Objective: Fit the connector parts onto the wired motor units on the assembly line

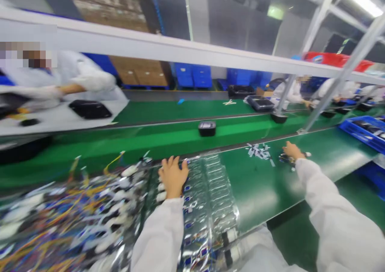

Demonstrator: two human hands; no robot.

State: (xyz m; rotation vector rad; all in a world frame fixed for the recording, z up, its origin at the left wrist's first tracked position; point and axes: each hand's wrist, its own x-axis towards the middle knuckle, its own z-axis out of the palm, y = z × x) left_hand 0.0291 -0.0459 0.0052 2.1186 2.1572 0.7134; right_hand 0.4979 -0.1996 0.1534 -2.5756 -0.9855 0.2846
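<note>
My left hand (173, 176) lies with fingers spread on the upper part of a clear plastic blister tray (221, 187). Small blue and white parts (188, 199) sit in the tray's left pockets, while its right pockets look bare. Off to the right, my right hand (292, 149) reaches down with bent fingers over a few small dark and white parts (284, 158) on the green bench. What its fingers pinch is too small and blurred to name. A scatter of small white strips (259, 151) is left of that hand.
Wired parts with white round pieces (99, 212) heap up at left. Beyond the bench runs a green conveyor (156, 137) carrying a black box (207, 128). A blue crate (365, 131) stands at right. A metal rail (180, 47) crosses above. Co-workers in white (87, 75) sit opposite.
</note>
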